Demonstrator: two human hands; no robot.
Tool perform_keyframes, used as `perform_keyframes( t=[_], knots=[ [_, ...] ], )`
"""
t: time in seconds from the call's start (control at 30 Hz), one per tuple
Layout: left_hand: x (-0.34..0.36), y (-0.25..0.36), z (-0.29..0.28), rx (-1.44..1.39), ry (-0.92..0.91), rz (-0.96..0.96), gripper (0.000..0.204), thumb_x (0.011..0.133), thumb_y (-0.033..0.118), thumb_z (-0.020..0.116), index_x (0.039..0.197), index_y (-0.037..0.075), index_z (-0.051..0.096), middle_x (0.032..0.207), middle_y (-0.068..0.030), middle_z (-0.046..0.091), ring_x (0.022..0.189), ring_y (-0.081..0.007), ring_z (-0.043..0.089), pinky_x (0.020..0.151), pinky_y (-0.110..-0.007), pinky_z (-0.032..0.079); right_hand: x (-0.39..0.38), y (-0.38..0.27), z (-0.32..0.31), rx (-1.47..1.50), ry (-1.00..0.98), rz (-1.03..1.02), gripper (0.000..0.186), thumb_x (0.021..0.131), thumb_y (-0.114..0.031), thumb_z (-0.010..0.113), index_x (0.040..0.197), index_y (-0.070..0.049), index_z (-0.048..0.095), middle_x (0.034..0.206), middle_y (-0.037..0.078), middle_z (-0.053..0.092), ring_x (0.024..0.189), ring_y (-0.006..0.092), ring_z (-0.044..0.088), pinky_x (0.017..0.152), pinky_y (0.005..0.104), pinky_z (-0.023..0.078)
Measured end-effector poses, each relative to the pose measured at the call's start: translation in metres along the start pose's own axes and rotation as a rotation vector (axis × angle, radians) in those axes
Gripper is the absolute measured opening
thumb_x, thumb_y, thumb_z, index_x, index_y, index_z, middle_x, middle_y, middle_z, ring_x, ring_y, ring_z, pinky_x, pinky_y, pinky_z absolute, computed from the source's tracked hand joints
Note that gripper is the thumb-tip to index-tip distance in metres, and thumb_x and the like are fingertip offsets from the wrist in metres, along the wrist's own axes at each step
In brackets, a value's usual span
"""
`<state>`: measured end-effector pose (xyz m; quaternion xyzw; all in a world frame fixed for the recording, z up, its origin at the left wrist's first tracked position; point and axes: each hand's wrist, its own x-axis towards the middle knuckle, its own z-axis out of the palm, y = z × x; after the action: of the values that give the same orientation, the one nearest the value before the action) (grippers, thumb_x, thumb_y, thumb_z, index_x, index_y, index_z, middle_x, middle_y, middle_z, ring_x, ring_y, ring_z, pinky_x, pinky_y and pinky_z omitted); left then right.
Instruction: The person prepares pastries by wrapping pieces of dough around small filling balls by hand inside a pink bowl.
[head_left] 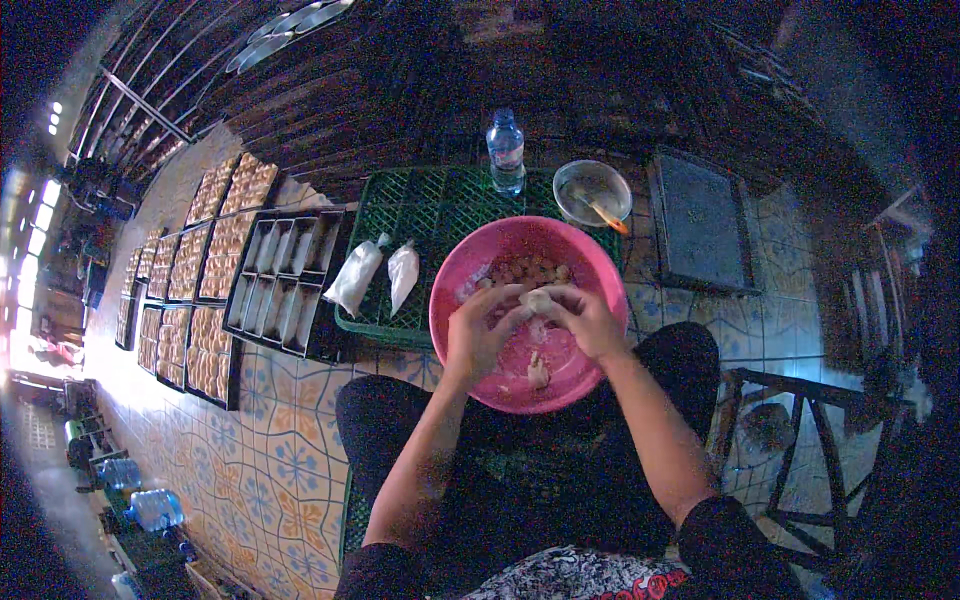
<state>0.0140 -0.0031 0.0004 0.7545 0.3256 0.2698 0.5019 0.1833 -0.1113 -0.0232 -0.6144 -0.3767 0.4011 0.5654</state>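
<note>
A pink basin (455, 265) stands before me between my knees. Over its middle, my left hand (482, 328) and my right hand (593, 322) meet, fingertips pinching a small pale piece of dough (537, 299) from both sides. Several small dough balls (530, 270) lie along the basin's far side, partly hidden behind my fingers. A loose, uneven lump of dough (538, 374) rests on the near side of the bottom. White powder dusts the inside of the basin.
Behind the basin, a green plastic crate (430, 200) bears two bags of white powder (355, 277), a water bottle (506, 155) and a metal bowl (592, 180) with an orange-handled utensil. Left are empty moulds (285, 245) and trays of bread (212, 350); right, a flat tray (705, 220) and metal frame (800, 385).
</note>
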Motion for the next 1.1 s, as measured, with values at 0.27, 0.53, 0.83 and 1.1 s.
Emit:
perform_keyframes(
  t=[0.27, 0.53, 0.83, 1.1],
  knots=[
    [-0.005, -0.015, 0.004, 0.017, -0.036, -0.054, 0.03, 0.089, 0.017, 0.075, 0.115, 0.003, 0.073, 0.105, -0.0112, 0.076, 0.097, -0.016, 0.07, 0.087, -0.03, 0.054, 0.001, 0.005, 0.01, 0.098, 0.162, 0.051, 0.024, 0.096, -0.025, 0.07, 0.109, -0.005, 0.073, 0.101, 0.002, 0.072, 0.096, 0.0139, 0.066, 0.09, 0.0297, 0.053],
    [-0.007, -0.015, 0.013, -0.287, -0.196, -0.256, 0.027, 0.095, 0.019, 0.071, 0.113, -0.001, 0.071, 0.095, -0.0017, 0.071, 0.087, -0.0091, 0.062, 0.081, -0.026, 0.05, -0.006, 0.008, 0.007, 0.206, 0.043, 0.141, 0.023, 0.095, -0.022, 0.07, 0.11, -0.005, 0.072, 0.102, 0.004, 0.073, 0.098, 0.015, 0.067, 0.093, 0.0315, 0.052],
    [-0.009, -0.052, 0.031, -0.906, -0.099, -0.529, 0.026, 0.102, 0.022, 0.062, 0.116, 0.002, 0.068, 0.103, -0.0039, 0.071, 0.092, -0.0127, 0.066, 0.081, -0.028, 0.054, -0.003, 0.003, 0.004, -0.33, -0.048, -0.121, 0.032, 0.086, -0.01, 0.076, 0.116, -0.002, 0.067, 0.112, 0.006, 0.07, 0.106, 0.0163, 0.064, 0.098, 0.0323, 0.048],
    [-0.009, -0.046, 0.035, -0.333, 0.075, -0.296, 0.026, 0.097, 0.025, 0.07, 0.11, 0.002, 0.071, 0.095, -0.0033, 0.071, 0.086, -0.0122, 0.066, 0.075, -0.027, 0.052, -0.004, 0.005, 0.006, 0.339, -0.098, 0.28, 0.026, 0.091, -0.018, 0.073, 0.113, -0.006, 0.067, 0.107, 0.004, 0.071, 0.099, 0.0145, 0.066, 0.093, 0.0306, 0.051]
  ],
)
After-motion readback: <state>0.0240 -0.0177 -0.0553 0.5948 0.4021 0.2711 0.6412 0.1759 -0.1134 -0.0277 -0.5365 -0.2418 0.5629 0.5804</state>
